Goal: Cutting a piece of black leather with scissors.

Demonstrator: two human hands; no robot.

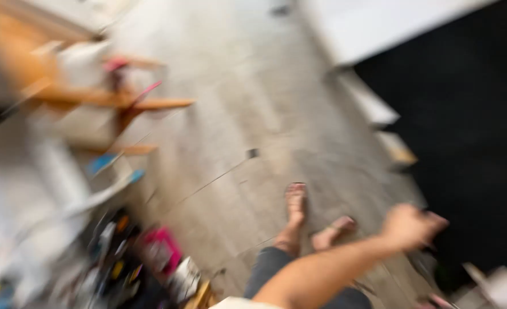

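A: Item one, the floor (247, 103) — pale grey boards running away from you, the whole view smeared by motion. A dark area (470, 131) fills the far side beyond your hand, edged by white steps or shelves (373, 106).

B: And the hand itself?

A: One hand only, your right hand (410, 226), stretched forward on a bare forearm from the bottom edge. The fingers look curled in toward the palm, loosely fisted; whether anything sits inside them you cannot tell through the blur. Your left hand is out of view.

B: What lies nearest it?

A: Your two bare feet (296, 206), just beside and below the hand, standing on the boards, grey trouser legs above them. Nothing else touches the hand.

B: Further off?

A: Well apart from the hand, across the floor: a wooden piece of furniture (110, 100) with orange-brown legs and a pink bit near its top. Below that, nearer you, a heap of small clutter (133, 263) — a bright pink object (162, 246) among it, the rest too blurred to name.
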